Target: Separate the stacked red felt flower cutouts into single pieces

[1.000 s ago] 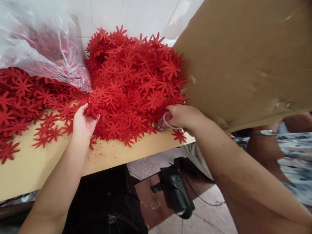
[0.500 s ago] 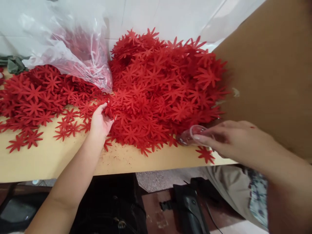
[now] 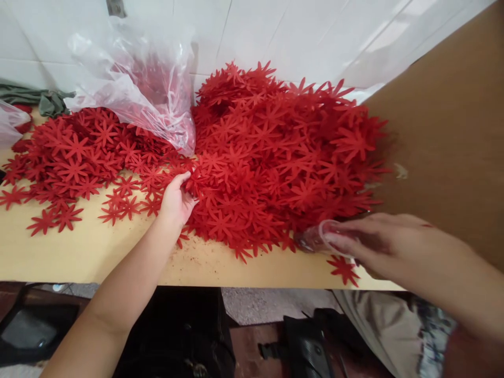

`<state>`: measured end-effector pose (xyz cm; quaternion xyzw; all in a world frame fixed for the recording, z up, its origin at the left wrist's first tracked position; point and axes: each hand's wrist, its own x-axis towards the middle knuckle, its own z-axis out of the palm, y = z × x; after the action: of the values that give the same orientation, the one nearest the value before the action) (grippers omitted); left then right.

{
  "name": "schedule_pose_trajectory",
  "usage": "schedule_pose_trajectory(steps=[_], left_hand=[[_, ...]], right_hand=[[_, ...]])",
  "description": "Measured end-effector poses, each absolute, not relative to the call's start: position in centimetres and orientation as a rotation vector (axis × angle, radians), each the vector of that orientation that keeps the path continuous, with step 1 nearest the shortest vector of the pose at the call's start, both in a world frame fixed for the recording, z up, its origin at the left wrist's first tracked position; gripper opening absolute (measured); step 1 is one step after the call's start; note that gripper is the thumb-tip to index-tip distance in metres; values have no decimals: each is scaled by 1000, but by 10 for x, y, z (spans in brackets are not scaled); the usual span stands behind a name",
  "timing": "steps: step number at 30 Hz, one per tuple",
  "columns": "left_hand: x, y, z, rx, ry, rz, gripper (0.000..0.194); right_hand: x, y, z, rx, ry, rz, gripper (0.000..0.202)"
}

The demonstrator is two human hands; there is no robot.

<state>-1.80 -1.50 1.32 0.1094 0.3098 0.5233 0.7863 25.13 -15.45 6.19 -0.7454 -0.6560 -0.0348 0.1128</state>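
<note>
My left hand is at the near left edge of a large heap of red flower-shaped cutouts. Its thumb and fingers are closed round a small bunch of red cutouts; how many is hidden. At the right front of the heap, my right hand grips the rim of a clear plastic cup lying on its side. The fingers reach over the rim and partly hide the cup's mouth. One loose red cutout lies on the table just below this hand.
A clear plastic bag stands behind a second, lower heap of red cutouts on the left. A brown board rises on the right, and a white tiled wall backs the table. A dark green cloth lies far left.
The whole view has shifted, so the scene sits further right and slightly lower. Both hands keep nearly the same places against the heap and the cup.
</note>
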Motion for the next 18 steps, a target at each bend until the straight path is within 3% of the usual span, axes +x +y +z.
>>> schedule_pose_trajectory(steps=[6, 11, 18], left_hand=[[-13, -28, 19, 487, 566, 997, 13], [-11, -29, 15, 481, 526, 996, 9], [-9, -32, 17, 437, 501, 879, 11]], right_hand=[[152, -98, 66, -1688, -1743, 200, 37], [107, -49, 35, -1553, -1719, 437, 19], [107, -39, 32, -1584, -1505, 333, 16]])
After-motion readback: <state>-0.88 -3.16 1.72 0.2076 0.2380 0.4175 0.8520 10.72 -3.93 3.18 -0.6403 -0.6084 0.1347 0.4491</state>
